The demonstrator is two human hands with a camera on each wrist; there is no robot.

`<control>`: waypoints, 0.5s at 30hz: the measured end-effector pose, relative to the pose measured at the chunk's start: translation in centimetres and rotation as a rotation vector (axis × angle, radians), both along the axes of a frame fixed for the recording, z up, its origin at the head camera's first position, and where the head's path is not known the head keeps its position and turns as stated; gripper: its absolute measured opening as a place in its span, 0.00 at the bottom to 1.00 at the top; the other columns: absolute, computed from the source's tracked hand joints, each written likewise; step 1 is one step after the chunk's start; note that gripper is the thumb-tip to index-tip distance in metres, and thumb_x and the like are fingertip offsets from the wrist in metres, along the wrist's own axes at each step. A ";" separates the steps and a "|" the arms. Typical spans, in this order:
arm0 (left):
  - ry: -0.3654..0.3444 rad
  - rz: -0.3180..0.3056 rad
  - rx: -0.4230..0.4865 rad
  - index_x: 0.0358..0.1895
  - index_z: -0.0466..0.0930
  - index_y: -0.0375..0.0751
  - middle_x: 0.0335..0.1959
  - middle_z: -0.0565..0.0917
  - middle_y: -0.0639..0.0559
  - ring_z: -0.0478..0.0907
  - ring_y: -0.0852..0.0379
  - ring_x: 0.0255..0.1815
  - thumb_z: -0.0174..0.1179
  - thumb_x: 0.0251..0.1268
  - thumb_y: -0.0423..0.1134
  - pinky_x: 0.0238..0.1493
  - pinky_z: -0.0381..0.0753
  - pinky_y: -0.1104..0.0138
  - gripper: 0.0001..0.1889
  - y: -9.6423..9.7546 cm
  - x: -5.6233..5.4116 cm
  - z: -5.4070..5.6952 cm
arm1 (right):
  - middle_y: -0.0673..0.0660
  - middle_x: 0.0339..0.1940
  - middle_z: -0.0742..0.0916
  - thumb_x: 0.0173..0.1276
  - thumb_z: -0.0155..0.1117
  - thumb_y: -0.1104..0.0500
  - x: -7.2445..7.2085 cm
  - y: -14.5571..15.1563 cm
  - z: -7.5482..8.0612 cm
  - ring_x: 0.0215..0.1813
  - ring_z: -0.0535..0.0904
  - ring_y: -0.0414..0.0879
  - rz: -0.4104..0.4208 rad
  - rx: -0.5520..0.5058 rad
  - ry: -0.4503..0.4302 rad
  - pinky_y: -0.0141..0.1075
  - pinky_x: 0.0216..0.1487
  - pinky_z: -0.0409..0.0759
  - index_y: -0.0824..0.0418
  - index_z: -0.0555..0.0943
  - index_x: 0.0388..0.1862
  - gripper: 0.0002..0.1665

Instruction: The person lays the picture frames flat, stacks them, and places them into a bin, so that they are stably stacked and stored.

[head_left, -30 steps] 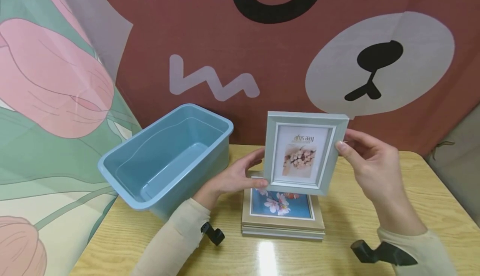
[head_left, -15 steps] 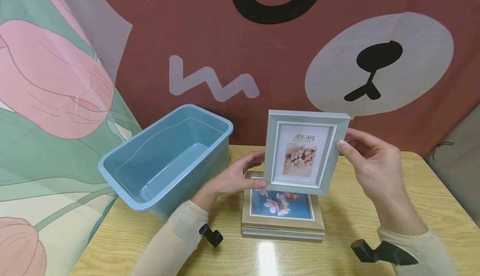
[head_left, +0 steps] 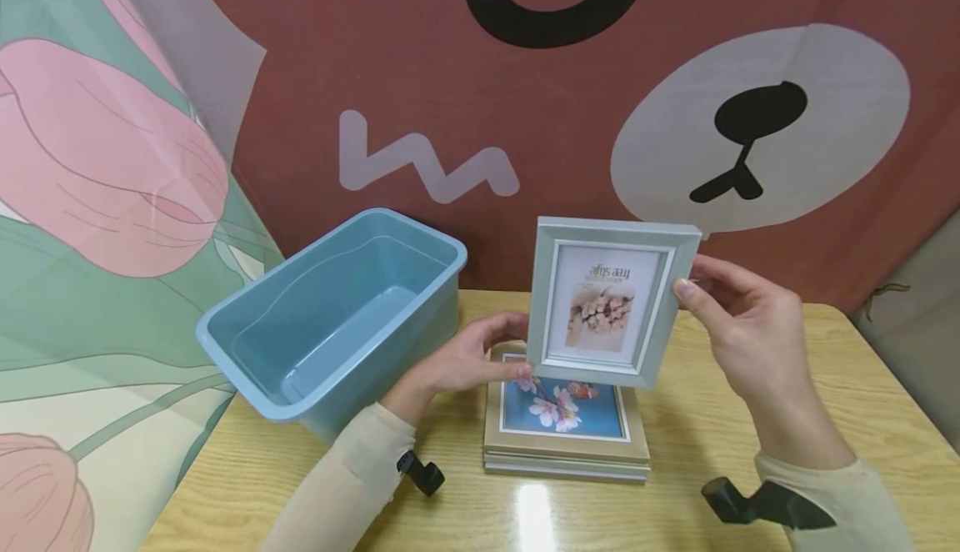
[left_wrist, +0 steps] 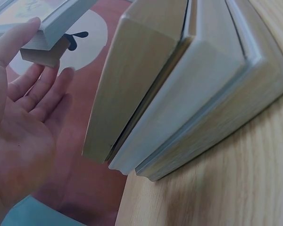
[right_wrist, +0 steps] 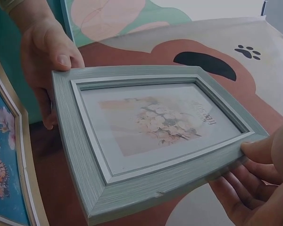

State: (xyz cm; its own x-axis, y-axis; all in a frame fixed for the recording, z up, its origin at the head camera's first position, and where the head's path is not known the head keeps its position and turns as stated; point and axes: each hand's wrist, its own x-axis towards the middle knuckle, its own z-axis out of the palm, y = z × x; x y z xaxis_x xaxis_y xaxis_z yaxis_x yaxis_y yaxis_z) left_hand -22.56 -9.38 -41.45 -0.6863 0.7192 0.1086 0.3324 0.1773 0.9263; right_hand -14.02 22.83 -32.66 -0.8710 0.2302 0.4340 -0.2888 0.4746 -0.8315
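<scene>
A pale grey-green picture frame [head_left: 609, 302] with a blossom print, its lettering upside down, is held tilted up in the air. My right hand [head_left: 753, 339] grips its right edge, thumb on the front and fingers behind. At the lower left corner my left hand [head_left: 468, 356] holds it lightly, thumb on the front edge, fingertips at the back in the left wrist view. Below lies a stack of several frames; the top one is a gold frame [head_left: 566, 446] with a blue flower picture, partly hidden by the held frame. The stack's edges [left_wrist: 179, 103] fill the left wrist view.
A blue plastic bin [head_left: 408, 343] with nothing inside stands on the wooden table [head_left: 847, 402], left of the stack. Behind the table hangs a printed cloth [head_left: 420, 52] with a bear and flowers.
The held frame has risen very slightly and tilted a little. My left hand has shifted slightly left and down along its edge; the stack and bin have stayed put.
</scene>
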 end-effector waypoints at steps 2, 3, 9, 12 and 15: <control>0.014 -0.005 0.001 0.74 0.72 0.30 0.69 0.81 0.36 0.76 0.41 0.75 0.72 0.70 0.38 0.82 0.72 0.51 0.33 0.0 0.0 -0.1 | 0.36 0.40 0.90 0.77 0.72 0.60 0.0 0.0 0.0 0.39 0.88 0.34 0.000 -0.005 -0.001 0.18 0.49 0.84 0.67 0.85 0.66 0.23; 0.021 -0.008 0.005 0.73 0.73 0.30 0.68 0.82 0.36 0.77 0.42 0.74 0.71 0.70 0.36 0.81 0.73 0.52 0.31 0.0 0.0 -0.1 | 0.36 0.40 0.90 0.77 0.72 0.60 0.0 0.0 0.0 0.39 0.88 0.33 0.001 -0.009 -0.002 0.17 0.49 0.84 0.67 0.85 0.67 0.23; 0.065 -0.024 0.023 0.64 0.79 0.29 0.58 0.85 0.36 0.82 0.50 0.64 0.69 0.70 0.31 0.74 0.80 0.59 0.22 0.0 0.3 -0.2 | 0.35 0.41 0.90 0.77 0.71 0.60 0.0 0.0 -0.1 0.39 0.88 0.32 -0.005 -0.010 -0.001 0.17 0.50 0.83 0.67 0.85 0.67 0.23; 0.074 -0.026 0.030 0.62 0.81 0.29 0.56 0.86 0.36 0.83 0.55 0.60 0.69 0.70 0.30 0.71 0.82 0.61 0.19 0.0 0.4 -0.3 | 0.35 0.41 0.90 0.77 0.71 0.59 0.0 0.0 -0.1 0.39 0.88 0.31 -0.010 -0.007 -0.006 0.17 0.51 0.83 0.66 0.84 0.67 0.23; 0.079 -0.026 0.039 0.60 0.82 0.29 0.54 0.86 0.35 0.84 0.57 0.58 0.69 0.70 0.30 0.70 0.84 0.60 0.18 -0.1 0.5 -0.3 | 0.34 0.42 0.90 0.77 0.71 0.58 0.0 0.1 -0.2 0.40 0.88 0.31 -0.013 -0.002 -0.013 0.16 0.51 0.82 0.65 0.84 0.68 0.24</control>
